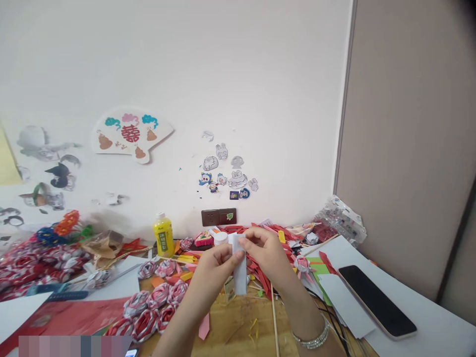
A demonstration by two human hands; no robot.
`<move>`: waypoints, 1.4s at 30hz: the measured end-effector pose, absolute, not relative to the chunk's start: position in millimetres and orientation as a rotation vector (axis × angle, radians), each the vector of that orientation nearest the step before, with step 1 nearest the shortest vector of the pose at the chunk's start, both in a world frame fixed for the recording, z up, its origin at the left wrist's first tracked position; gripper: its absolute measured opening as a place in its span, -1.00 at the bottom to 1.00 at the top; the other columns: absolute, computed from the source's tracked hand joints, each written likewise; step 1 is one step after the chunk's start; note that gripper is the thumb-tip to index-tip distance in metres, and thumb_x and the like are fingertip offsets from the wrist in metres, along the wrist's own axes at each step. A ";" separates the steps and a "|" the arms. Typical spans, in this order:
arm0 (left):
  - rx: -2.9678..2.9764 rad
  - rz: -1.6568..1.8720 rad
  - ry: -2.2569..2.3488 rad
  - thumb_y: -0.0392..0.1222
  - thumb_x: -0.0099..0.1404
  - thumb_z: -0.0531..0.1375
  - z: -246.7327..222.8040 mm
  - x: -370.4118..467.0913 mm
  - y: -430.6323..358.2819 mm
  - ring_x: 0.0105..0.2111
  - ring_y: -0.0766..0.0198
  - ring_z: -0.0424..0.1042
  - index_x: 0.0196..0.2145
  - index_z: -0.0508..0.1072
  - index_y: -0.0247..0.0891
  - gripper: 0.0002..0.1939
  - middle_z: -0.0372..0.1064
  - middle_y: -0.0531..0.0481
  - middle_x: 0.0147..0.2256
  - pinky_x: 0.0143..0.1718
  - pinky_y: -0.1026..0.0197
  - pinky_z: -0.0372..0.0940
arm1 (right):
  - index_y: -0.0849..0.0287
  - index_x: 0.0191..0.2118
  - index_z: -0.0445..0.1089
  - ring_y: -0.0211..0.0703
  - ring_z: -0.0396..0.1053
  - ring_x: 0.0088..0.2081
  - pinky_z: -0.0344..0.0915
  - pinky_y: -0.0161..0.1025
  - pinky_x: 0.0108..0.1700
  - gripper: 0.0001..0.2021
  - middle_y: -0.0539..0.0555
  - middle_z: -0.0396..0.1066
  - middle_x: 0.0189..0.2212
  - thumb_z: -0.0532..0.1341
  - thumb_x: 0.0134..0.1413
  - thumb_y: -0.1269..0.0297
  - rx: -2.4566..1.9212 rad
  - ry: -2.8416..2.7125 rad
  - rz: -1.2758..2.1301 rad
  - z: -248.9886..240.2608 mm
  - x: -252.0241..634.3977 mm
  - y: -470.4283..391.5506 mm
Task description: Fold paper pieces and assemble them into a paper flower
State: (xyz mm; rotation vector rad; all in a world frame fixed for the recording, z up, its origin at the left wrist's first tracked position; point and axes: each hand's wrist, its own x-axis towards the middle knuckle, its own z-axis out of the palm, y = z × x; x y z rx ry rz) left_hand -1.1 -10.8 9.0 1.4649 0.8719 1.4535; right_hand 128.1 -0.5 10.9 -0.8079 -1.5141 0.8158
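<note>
A narrow folded strip of white paper (240, 277) hangs upright between my hands above the wooden table. My left hand (219, 263) pinches its left side about midway, thumb laid across the front. Higher up, my right hand (262, 248) grips the strip's top right edge between thumb and fingers. Behind the hands lie crumpled red paper strips (260, 275) and a small white jar (220, 239). Just left of my left forearm is a group of red-and-white paper roses (146, 322). A thin wooden stick (274, 317) runs along the table below my right hand.
A yellow bottle (163, 235) stands near the wall. On the right, a black-screened phone (377, 301) lies on white sheets beside dark cables. More paper roses (33, 263) are heaped at far left, near red paper (74, 320). A clear plastic bag (340, 220) sits at the back right.
</note>
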 end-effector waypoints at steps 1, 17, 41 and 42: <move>1.488 1.417 0.885 -0.07 -0.15 0.32 9.2 -1.2 -11.0 -0.67 0.32 0.24 -0.71 0.41 -0.28 -0.75 0.27 0.06 -0.72 -0.66 0.32 0.13 | 0.21 -0.48 0.31 -0.27 0.25 -0.48 0.22 -0.35 -0.44 -0.83 -0.01 0.31 -0.53 0.14 -0.05 0.20 -0.808 -1.513 0.812 11.0 128.1 -0.8; 1.627 1.316 0.938 -0.10 0.02 0.23 4.3 -2.8 -4.0 -0.56 0.32 0.29 -0.48 0.44 -0.31 -0.80 0.33 0.02 -0.56 -0.56 0.33 0.18 | 0.22 -0.51 0.26 -0.29 0.21 -0.48 0.17 -0.37 -0.44 -0.82 -0.05 0.24 -0.56 0.14 -0.04 0.21 -0.797 -1.432 0.772 5.4 125.3 5.6; 1.524 1.188 1.006 -0.07 0.12 0.10 12.4 -15.7 -7.4 -0.55 0.33 0.28 -0.33 0.41 -0.32 -0.73 0.35 0.08 -0.54 -0.51 0.33 0.18 | 0.23 -0.40 0.30 -0.30 0.20 -0.50 0.17 -0.36 -0.46 -0.76 -0.01 0.29 -0.50 0.14 -0.04 0.12 -0.764 -1.443 0.897 -4.0 122.4 15.9; 1.554 1.206 1.028 -0.07 0.12 0.10 11.2 -14.8 -6.5 -0.56 0.34 0.26 -0.37 0.41 -0.32 -0.74 0.32 0.09 -0.56 -0.53 0.34 0.16 | 0.23 -0.40 0.30 -0.30 0.21 -0.49 0.17 -0.36 -0.46 -0.75 -0.01 0.29 -0.50 0.15 -0.04 0.12 -0.764 -1.460 0.893 -3.1 123.8 15.7</move>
